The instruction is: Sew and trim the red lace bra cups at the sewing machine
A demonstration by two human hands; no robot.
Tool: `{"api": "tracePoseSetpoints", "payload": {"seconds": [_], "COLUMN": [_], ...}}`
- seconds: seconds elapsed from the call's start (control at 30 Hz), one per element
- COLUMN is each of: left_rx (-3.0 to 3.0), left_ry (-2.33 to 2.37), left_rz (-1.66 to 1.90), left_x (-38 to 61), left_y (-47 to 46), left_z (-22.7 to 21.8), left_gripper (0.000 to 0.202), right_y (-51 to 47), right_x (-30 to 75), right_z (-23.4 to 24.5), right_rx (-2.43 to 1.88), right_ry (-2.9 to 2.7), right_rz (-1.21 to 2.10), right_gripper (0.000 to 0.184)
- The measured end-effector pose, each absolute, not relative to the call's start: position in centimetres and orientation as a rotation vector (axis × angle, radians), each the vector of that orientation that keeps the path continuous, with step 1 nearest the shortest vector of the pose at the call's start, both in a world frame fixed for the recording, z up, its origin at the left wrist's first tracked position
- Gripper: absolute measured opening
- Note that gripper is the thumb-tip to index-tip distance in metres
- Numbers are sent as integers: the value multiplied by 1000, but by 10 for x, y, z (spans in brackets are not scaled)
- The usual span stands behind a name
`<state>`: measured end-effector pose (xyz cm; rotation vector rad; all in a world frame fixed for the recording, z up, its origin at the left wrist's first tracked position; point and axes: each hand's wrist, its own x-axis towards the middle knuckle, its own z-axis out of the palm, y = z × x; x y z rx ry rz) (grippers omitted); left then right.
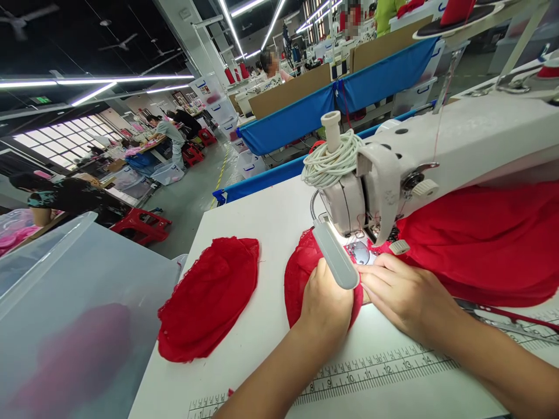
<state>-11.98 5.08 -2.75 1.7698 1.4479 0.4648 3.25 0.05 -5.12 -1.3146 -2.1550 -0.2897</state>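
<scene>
Where your hands meet: a red piece (298,282) lies on the white table (271,215), partly under your left hand (327,299), beside the sewing machine's (463,142) needle area.
Direction: as far as it shows, its long axis runs near to far, the near end leaning right; its curved side faces left.
Look: bright red, thin and slightly see-through, rounded, with a lacy far edge; your hand hides its middle.
Left grip: your hand bears down on the piece, fingers curled; their tips are hidden, so you cannot tell whether they pinch it.
Right grip: your right hand (404,291) stretches its fingers to the piece's right edge, tips close together; whether cloth sits between them, you cannot tell.
Ruler: printed ruler marks (375,372) cross the table under your forearms.
Clear box: a plastic box (144,285) stands at your left, something pinkish showing through.
Light bar: a grey lamp (335,254) slants over your left fingers, blocking part of the view.
Neighbours: a second red piece (209,299) lies flat to the left; a big red cloth (480,244) is heaped right.
Beyond: blue cloth panels (288,119), then red stools (144,226) and people at other tables.
</scene>
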Motion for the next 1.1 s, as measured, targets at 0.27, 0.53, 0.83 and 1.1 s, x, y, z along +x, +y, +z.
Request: {"api": "tracePoseSetpoints", "payload": {"seconds": [0.27,0.53,0.83,1.1], "left_rx": [1721,1768,1827,1799], "left_ry": [1436,1400,1348,1407], "left_rz": [458,439,477,432], "left_x": [-118,-122,-121,-119], "left_y": [49,50,50,50], "left_z": [-24,-27,-22,-26], "left_gripper": [26,25,17,25], "right_y": [0,0,0,-1], "right_x": [34,33,34,33], "right_z": [-52,-53,-55,-53], "right_rx": [-1349,-1376,-1388,-1403], "right_ry": [-2154,-2153,-2143,-2133], "right_rz": [-251,-270,-244,-227], "right_gripper": [23,22,20,17]}}
